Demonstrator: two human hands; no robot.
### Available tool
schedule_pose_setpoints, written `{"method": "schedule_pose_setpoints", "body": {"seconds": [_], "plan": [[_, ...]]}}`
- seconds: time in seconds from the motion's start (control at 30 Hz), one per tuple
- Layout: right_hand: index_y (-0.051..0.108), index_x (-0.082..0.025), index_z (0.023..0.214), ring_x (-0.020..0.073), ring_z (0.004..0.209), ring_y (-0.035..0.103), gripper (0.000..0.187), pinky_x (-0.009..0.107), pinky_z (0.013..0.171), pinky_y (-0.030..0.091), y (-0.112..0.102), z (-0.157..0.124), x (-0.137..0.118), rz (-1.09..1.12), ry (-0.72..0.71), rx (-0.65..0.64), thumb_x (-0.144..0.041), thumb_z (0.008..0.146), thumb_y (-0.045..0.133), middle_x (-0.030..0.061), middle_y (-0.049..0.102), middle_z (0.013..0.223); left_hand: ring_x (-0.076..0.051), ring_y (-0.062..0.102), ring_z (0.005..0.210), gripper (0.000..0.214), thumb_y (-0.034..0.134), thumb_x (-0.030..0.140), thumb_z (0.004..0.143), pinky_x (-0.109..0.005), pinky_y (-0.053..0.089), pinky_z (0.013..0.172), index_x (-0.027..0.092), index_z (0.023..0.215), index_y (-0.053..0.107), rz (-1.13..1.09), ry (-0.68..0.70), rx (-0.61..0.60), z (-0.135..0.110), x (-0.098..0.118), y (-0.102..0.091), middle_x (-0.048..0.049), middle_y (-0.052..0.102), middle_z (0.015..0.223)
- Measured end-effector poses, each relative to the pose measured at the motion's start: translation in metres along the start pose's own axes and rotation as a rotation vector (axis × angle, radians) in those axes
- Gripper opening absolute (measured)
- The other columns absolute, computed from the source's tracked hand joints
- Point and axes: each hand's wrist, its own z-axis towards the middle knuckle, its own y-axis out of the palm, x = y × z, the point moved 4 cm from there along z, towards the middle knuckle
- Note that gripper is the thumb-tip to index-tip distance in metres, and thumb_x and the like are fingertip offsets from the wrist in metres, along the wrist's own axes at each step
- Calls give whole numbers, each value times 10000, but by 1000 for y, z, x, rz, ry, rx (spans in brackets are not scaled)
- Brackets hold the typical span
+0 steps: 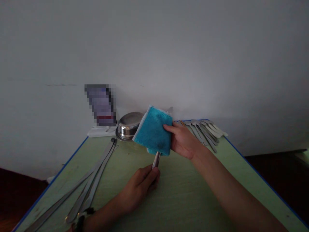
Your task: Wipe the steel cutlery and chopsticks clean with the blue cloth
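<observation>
Above the middle of the table, my right hand (pixel 182 139) grips a folded blue cloth (pixel 154 129) with a white edge, its thumb lying on the front. The cloth covers the upper part of a metal utensil (pixel 156 160), so its kind cannot be made out. Lower down, my left hand (pixel 142 183) is closed around the bare end of that utensil's handle. Behind the cloth, partly hidden by it, an upturned shiny metal bowl (pixel 127 125) sits near the wall.
Several long-handled metal utensils (pixel 90 180) lie along the left side of the green table (pixel 183 199). At the back right is a row of spoons and other cutlery (pixel 205 132). A blurred phone-like screen (pixel 100 104) leans on the wall, above a white object (pixel 100 131).
</observation>
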Motion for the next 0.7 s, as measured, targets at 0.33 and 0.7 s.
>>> {"method": "schedule_pose_setpoints", "body": {"seconds": [0.33, 0.7], "plan": [[615, -156, 895, 206, 898, 650, 370, 414, 849, 502, -2, -3, -4, -74, 71, -122, 23, 571, 596, 14, 710, 789, -84, 307, 501, 403, 469, 539, 826, -221, 250, 462, 177, 652, 432, -260, -8, 49, -2, -2, -1, 55, 355, 582], [598, -153, 756, 147, 707, 611, 261, 302, 710, 465, -18, 5, -6, -94, 50, -69, 6, 559, 531, -6, 673, 703, -76, 275, 463, 396, 456, 514, 838, -221, 206, 438, 175, 639, 423, -316, 29, 112, 0, 2, -6, 68, 327, 527]]}}
